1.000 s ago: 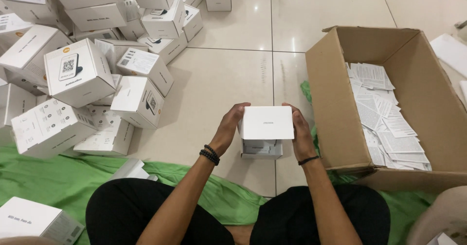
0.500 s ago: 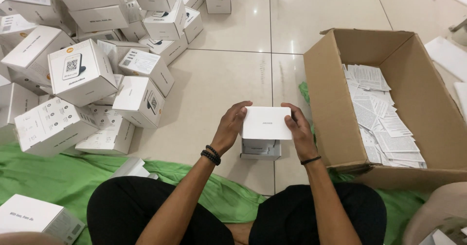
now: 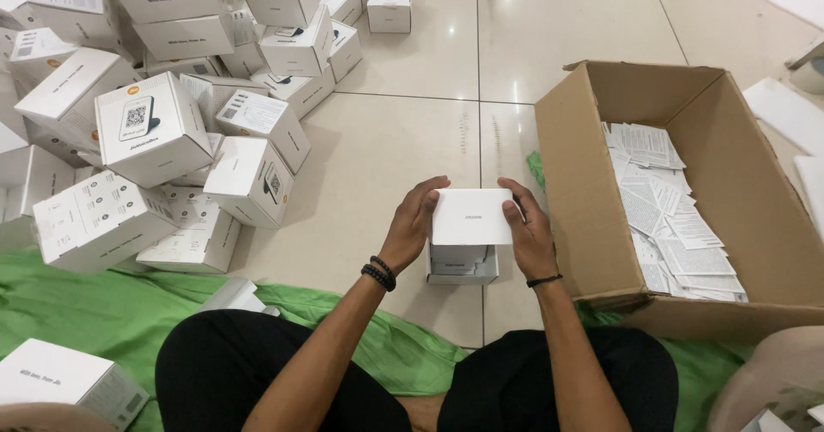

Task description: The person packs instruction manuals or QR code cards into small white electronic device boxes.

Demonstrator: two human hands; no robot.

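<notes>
On a tiled floor (image 3: pixel 412 46) beside many piled white boxes (image 3: pixel 163 132), left hand (image 3: pixel 412 226) and right hand (image 3: pixel 530 235) clasp a white lid (image 3: pixel 472 217), lifted partly off its box base (image 3: pixel 462 265).

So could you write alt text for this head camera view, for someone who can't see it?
Both hands, left hand and right hand, hold a small white box over the tiled floor. White boxes pile at left; a cardboard carton of leaflets sits right.

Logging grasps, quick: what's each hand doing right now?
Left hand: closed on the left side of the white box lid.
Right hand: closed on the lid's right side.
</notes>
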